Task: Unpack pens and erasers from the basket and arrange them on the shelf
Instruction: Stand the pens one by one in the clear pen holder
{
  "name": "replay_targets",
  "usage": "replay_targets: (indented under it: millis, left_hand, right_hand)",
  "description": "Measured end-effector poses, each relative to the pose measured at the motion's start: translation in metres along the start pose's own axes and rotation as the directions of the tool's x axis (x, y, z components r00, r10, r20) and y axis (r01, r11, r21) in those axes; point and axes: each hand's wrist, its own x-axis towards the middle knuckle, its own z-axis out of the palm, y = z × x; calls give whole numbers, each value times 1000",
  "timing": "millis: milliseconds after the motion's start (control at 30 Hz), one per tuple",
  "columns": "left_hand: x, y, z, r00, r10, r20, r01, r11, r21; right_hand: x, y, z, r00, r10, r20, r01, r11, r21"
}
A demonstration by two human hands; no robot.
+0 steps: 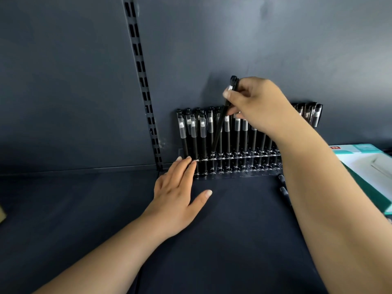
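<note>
A clear acrylic pen rack [239,166] stands at the back of the dark shelf [233,219], filled with several upright black pens [202,134]. My right hand [261,105] is shut on one black pen [221,122], tilted, its lower tip at a hole in the rack's front row. My left hand [180,187] lies flat on the shelf, fingers apart, fingertips touching the rack's left end. Two loose black pens [283,187] lie on the shelf beside my right forearm. The basket and erasers are out of view.
A white and teal box [369,164] lies on the shelf at the right. The dark back panel has a slotted upright [144,81] left of the rack. A tan corner [2,215] shows at the far left edge.
</note>
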Motion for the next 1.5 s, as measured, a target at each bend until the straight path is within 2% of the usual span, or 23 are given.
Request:
replay_targets:
  millis: [133, 500, 633, 767, 867, 1000, 1067, 1233, 1333, 1400, 1500]
  left_hand:
    - [0, 1, -2, 999, -12, 33, 12, 1000, 16]
    - [-1, 2, -3, 998, -22, 56, 23, 1000, -4]
    - [0, 2, -2, 999, -28, 43, 29, 999, -26]
    - [0, 2, 0, 1000, -11, 18, 12, 999, -49]
    - [0, 2, -1, 999, 5, -50, -13, 989, -148]
    - [-2, 6, -5, 970, 15, -242, -93, 944, -317]
    - [-5, 10, -9, 966, -15, -259, -97, 906, -412]
    - [-11, 30, -14, 978, -115, -172, -18, 780, -625]
    - [-11, 49, -15, 988, -129, -79, 38, 716, -697]
    - [-9, 63, -15, 994, -106, 31, 99, 731, -675]
    - [-2, 89, -14, 982, -54, 182, 150, 806, -572]
  right_hand:
    - [1, 5, 7, 999, 4, 51, -1, 999, -52]
    - [3, 18, 24, 979, 102, 177, -101, 995, -13]
    - [2, 22, 29, 964, 103, 246, -84, 993, -86]
    - [2, 25, 29, 965, 106, 240, -80, 990, -117]
    - [1, 24, 26, 963, 113, 243, -84, 988, -127]
    - [-5, 25, 16, 965, 123, 233, -108, 991, -78]
    - [-9, 26, 3, 962, 134, 238, -114, 989, -98]
    - [-26, 40, -54, 963, 171, 210, -132, 973, -188]
    - [-51, 55, -92, 963, 174, 205, -105, 945, -309]
    - [-72, 71, -110, 959, 188, 211, -91, 912, -400]
    - [-103, 102, -120, 940, 222, 258, -74, 872, -483]
